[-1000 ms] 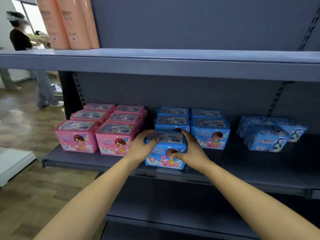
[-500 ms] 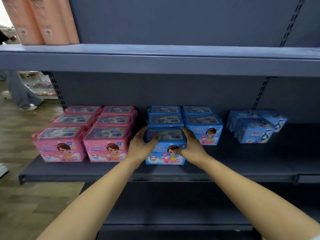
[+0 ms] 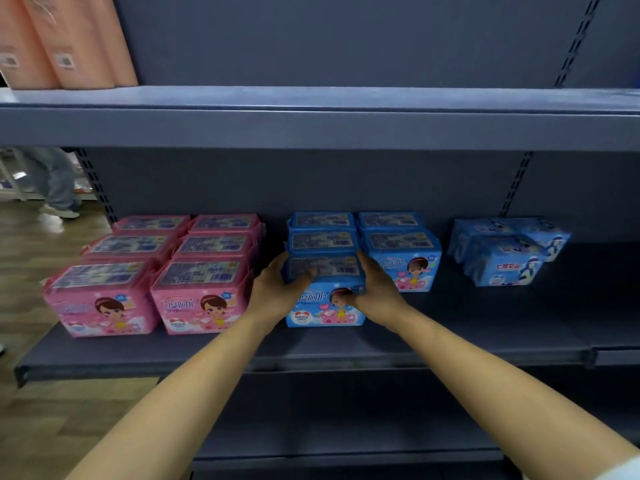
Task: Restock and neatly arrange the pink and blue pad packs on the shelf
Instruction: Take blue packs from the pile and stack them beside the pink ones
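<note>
Front blue plastic-wrapped pad pack, apparently resting flat on the dark grey metal shelf, gripped at either side by left hand and right hand. Pink plastic-wrapped pad packs stand just left of it; matching blue packs behind and right.

shelf bare in front, gap right of blue packs (pink packs wall left)

shelf looks like smooth matt painted metal imo. pink packs & blue packs = soft plastic film, slightly glossy, crinkly at edges. floor = wood-look planks w/ a sheen. peach packs up top: smooth plastic wrap.
</note>
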{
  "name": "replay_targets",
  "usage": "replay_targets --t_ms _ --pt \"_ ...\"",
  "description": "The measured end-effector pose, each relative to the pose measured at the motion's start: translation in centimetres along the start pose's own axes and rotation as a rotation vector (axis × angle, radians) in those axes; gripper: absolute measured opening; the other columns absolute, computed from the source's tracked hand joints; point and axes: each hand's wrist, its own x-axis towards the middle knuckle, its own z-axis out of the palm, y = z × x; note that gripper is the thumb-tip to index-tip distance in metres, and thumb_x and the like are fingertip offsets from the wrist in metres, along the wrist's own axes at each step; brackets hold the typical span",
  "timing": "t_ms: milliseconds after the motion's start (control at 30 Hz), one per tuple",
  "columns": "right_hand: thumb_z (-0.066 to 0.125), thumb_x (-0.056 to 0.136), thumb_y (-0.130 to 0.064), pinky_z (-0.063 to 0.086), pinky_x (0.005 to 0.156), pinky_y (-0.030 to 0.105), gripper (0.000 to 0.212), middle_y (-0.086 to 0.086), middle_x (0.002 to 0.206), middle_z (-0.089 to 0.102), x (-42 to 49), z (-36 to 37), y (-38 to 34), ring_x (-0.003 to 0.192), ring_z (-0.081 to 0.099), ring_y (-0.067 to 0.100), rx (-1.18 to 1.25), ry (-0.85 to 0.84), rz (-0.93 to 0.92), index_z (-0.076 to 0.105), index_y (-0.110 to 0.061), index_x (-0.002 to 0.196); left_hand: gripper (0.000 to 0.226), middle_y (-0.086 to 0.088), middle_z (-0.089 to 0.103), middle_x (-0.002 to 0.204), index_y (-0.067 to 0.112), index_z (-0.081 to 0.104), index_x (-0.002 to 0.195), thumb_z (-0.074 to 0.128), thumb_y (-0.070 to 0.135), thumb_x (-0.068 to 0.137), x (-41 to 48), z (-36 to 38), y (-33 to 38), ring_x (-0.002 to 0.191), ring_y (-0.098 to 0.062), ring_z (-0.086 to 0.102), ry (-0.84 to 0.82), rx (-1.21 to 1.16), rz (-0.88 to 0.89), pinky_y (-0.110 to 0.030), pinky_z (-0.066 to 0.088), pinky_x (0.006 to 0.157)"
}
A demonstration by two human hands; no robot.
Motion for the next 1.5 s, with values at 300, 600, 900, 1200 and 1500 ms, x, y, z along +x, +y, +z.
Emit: replay_targets --t_ms 300,600,900,1200,1500 --pt "0.069 0.086 -0.028 0.023 0.115 0.028 0.097 0.005 0.158 0.012 0.4 -0.5 -0.6 0.143 0.021 0.021 -0.226 -0.057 -0.014 0.001 -0.014 0.153 0.046 -0.001 0.057 0.129 0.019 0.054 0.13 0.062 0.039 0.09 0.6 -0.5 0.8 0.121 -0.02 0.054 -0.056 0.31 0.116 -0.031 0.045 0.1" --pt "0.067 0.084 -0.038 0.027 0.114 0.036 0.096 0.011 0.154 0.01 -0.2 -0.2 -1.7 0.142 0.015 0.027 -0.674 -0.04 -0.178 0.006 -0.005 0.149 0.096 -0.01 0.019 0.155 0.006 0.022 0.148 0.057 0.065 0.081 0.0 0.0 2.2 0.145 -0.026 0.015 -0.3 0.938 0.304 -0.032 0.015 0.118" --pt "0.069 0.085 -0.028 0.008 0.121 0.037 0.096 0.014 0.158 0.009 1.0 0.7 -1.7 0.147 0.006 0.028 -0.836 -0.018 -0.273 0.003 -0.003 0.151 0.098 -0.012 0.011 0.16 0.007 0.01 0.152 0.068 0.045 0.083 1.0 1.0 1.9 0.148 -0.024 0.009 -0.257 1.171 0.437 -0.033 0.003 0.119" --pt "0.066 0.086 -0.027 0.004 0.119 0.035 0.092 0.014 0.159 0.008 1.8 1.1 -1.7 0.147 0.005 0.026 -0.867 -0.006 -0.271 0.004 -0.003 0.151 0.101 -0.014 0.01 0.159 0.004 0.008 0.151 0.072 0.039 0.081 1.8 1.6 1.7 0.148 -0.027 0.008 -0.269 1.15 0.406 -0.034 0.008 0.121" --pt "0.068 0.085 -0.027 0.003 0.119 0.035 0.094 0.012 0.159 0.008 1.5 1.3 -1.5 0.148 0.004 0.025 -0.843 0.007 -0.265 0.005 -0.004 0.151 0.1 -0.014 0.011 0.159 0.004 0.008 0.151 0.072 0.038 0.082 1.2 1.5 1.8 0.148 -0.026 0.009 -0.25 1.15 0.406 -0.035 0.01 0.121"
